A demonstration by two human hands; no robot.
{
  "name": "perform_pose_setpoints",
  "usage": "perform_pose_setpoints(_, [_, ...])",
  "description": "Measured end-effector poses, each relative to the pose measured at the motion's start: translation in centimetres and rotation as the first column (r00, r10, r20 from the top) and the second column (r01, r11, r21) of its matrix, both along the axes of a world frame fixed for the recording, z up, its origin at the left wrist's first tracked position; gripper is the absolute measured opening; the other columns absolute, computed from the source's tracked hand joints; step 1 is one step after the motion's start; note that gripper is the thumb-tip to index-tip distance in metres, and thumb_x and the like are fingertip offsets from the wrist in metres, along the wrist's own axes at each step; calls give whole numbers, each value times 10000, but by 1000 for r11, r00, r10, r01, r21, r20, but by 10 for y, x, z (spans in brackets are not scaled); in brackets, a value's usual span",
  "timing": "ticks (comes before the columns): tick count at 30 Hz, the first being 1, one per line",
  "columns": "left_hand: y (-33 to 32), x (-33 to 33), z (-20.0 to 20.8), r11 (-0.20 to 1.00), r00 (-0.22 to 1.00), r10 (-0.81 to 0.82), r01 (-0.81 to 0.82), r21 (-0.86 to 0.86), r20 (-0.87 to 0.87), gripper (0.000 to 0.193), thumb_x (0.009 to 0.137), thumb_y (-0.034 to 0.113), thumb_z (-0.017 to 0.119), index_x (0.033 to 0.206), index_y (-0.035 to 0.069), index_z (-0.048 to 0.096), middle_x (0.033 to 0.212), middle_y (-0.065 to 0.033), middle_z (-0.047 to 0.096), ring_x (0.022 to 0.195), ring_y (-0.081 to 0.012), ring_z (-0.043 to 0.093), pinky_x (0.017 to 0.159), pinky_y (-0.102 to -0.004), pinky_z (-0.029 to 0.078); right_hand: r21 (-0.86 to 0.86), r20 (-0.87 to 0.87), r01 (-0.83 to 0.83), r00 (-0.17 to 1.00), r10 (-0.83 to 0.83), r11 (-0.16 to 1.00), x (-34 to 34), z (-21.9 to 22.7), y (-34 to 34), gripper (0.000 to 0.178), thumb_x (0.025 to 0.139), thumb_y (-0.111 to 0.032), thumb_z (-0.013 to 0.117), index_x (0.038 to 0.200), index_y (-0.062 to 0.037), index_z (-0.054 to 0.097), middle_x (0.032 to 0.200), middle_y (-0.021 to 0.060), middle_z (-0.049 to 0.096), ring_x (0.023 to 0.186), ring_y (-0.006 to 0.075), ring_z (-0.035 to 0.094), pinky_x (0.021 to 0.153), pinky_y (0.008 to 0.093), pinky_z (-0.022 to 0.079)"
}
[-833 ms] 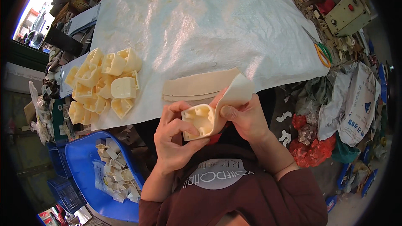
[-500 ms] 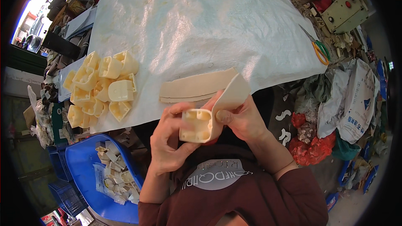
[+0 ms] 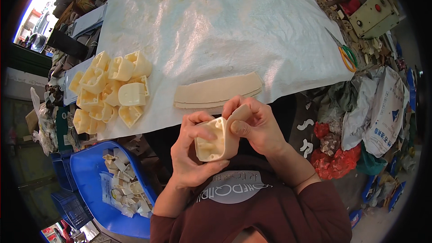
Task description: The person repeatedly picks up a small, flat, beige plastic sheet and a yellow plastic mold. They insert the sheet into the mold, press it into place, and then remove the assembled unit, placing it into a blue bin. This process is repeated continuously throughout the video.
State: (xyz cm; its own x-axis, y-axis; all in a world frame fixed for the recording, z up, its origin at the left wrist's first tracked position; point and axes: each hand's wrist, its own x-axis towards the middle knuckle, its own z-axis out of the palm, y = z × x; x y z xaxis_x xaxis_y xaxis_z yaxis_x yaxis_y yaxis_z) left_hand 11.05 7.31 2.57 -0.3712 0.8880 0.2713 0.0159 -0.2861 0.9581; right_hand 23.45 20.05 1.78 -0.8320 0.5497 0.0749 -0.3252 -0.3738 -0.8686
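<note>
A hollow cream plastic housing [image 3: 217, 154] is in my left hand [image 3: 185, 164], its open side with inner posts facing up. The left fingers reach over the rim into the hollow while the thumb lies along the lower wall. My right hand [image 3: 261, 130] pinches a beige flexible strip [image 3: 240, 114] between thumb and fingers, against the housing's right wall. How far the strip runs around the outside is hidden. Just beyond my hands, several stacked curved beige strips [image 3: 216, 92] lie on the table covering.
A pile of similar cream housings [image 3: 108, 91] sits at the table's left. White sheeting [image 3: 216, 27] covers the table; scissors [image 3: 346, 56] lie at its right edge. At lower left stands a blue tub [image 3: 90, 189] with pale scraps. Bags [image 3: 335, 162] fill the right side.
The strip's raised free end has come down, and only a short piece shows by my right thumb. The housing has turned slightly, with my left fingers now inside its rim.
</note>
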Motion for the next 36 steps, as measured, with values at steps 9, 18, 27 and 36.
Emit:
perform_pose_setpoints(9, [1, 3, -2, 1000, 988, 2, -4, -11, -152, 571, 549, 85, 807, 1049, 96, 532, 1197, -165, 400, 1099, -275, 431, 884, -355, 392, -83, 22, 90, 996, -89, 992, 1, -4, -6, 221, 783, -147, 715, 808, -55, 515, 844, 81, 586, 863, 171, 561, 745, 301, 466])
perform_pose_setpoints(18, [8, 25, -1, 911, 887, 314, -382, -155, -339, 770, 645, 67, 801, 1238, 22, 311, 1130, -143, 459, 1015, -219, 522, 837, -325, 456, 73, -54, 197, 980, -193, 978, -2, -5, -9, 154, 837, -98, 654, 844, -34, 515, 935, 59, 515, 795, 90, 510, 715, 239, 453])
perform_pose_setpoints(27, [12, 14, -4, 992, 968, 98, -114, -58, -230, 709, 674, -46, 726, 1269, 40, 351, 1202, -170, 471, 1121, -264, 491, 924, -367, 435, 59, -121, 36, 992, -29, 998, 4, 3, -11, 171, 816, -88, 677, 825, -58, 509, 969, 39, 425, 860, 94, 443, 743, 240, 404])
perform_pose_setpoints(36, [17, 14, -8, 984, 937, 162, -133, 115, -308, 637, 611, -71, 760, 1165, 27, 460, 1197, -193, 487, 1125, -317, 512, 899, -396, 454, -230, -85, -15, 996, -5, 973, -7, -1, -4, 618, 641, -130, 826, 1141, -47, 471, 1044, 61, 448, 978, 164, 464, 882, 323, 387])
